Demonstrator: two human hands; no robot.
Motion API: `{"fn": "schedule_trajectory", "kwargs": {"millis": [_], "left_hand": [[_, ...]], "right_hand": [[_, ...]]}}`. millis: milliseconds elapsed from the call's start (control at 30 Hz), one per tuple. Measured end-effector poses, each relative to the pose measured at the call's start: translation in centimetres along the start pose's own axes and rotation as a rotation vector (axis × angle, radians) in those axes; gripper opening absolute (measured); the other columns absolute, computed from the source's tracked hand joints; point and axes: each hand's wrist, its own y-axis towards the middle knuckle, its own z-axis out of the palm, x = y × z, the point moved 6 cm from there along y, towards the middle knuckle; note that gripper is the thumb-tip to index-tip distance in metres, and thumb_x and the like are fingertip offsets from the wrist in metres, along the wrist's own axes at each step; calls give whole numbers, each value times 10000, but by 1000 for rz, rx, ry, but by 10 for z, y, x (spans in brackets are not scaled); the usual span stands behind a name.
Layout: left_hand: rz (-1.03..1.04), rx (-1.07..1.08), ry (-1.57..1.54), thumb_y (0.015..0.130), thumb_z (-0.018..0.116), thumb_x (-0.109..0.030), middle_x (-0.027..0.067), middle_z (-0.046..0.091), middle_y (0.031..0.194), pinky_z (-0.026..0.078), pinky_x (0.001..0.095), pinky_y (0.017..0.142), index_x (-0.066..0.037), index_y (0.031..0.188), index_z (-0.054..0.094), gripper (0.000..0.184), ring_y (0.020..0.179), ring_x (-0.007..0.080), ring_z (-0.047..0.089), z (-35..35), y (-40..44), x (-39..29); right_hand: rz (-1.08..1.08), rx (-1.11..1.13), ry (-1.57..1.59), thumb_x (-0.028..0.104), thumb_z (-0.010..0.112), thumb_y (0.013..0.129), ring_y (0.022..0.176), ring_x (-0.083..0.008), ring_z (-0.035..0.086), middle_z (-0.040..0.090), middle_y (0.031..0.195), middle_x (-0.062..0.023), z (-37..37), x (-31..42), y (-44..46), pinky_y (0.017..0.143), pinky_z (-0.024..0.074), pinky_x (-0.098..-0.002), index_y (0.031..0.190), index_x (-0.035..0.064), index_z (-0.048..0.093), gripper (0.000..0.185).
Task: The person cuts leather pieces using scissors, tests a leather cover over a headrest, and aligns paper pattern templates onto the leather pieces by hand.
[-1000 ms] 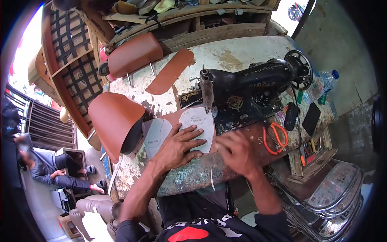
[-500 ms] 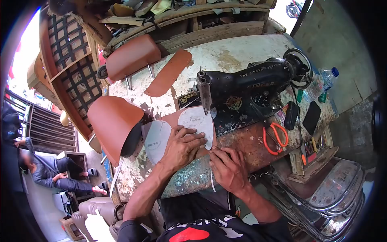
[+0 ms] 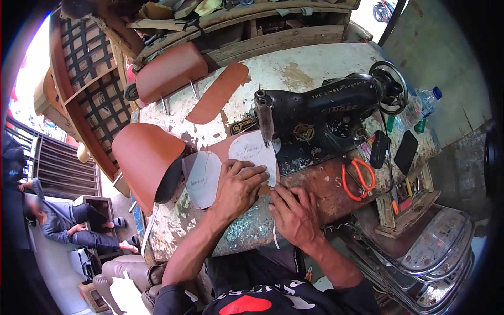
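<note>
A brown leatherette piece with white printed backing (image 3: pixel 253 149) lies under the needle end of a black Singer sewing machine (image 3: pixel 315 118). My left hand (image 3: pixel 240 189) rests on this piece with its fingers stretched out. At its near corner, the fingers of my right hand (image 3: pixel 294 212) are pinched together on the edge. A narrow white strip (image 3: pixel 276 236) hangs below the right fingertips. Left of my left hand, another white-backed section (image 3: pixel 202 181) lies on the table; whether it joins the first cannot be told. The needle itself is hidden.
A brown curved padded cover (image 3: pixel 147 157), a brown padded roll (image 3: pixel 172 72) and a flat brown strip (image 3: pixel 218 94) lie leftward. Orange-handled scissors (image 3: pixel 358 178), a black case (image 3: pixel 379 149) and a water bottle (image 3: pixel 420 110) are rightward. A person (image 3: pixel 68 223) sits at far left.
The white-backed piece has slid slightly away from me, toward the machine, and both hands have shifted with it. The view has also moved a little.
</note>
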Motion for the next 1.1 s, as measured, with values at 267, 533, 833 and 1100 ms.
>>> {"fn": "schedule_trajectory", "kwargs": {"millis": [267,533,833,1100], "left_hand": [[-17,-50,26,812,804,-134,12,764,1208,431,421,999,-130,1109,799,297,1119,244,649,3,2,0],[-23,-81,24,807,793,-143,12,758,1206,422,432,995,-126,1084,796,278,1111,241,649,7,5,5],[-49,-115,25,835,792,-162,10,754,1173,417,436,992,-139,1059,804,226,1097,243,648,10,13,12],[-39,-51,18,857,774,-167,18,711,1089,411,447,997,-127,1086,788,232,1066,239,639,7,20,16]], "right_hand": [[-1,6,-42,272,708,932,1105,-244,557,638,1399,-40,4,-1,3,952,434,-447,1293,33,710,433],[-5,30,-72,284,693,948,1101,-249,545,615,1423,-36,4,0,7,947,438,-454,1306,45,699,431],[27,20,-70,282,692,943,1040,-261,540,619,1441,-54,5,-1,17,953,436,-454,1318,56,698,438],[20,29,-121,301,689,943,1018,-265,535,613,1452,-55,9,-1,19,940,446,-456,1327,55,695,456]]}}
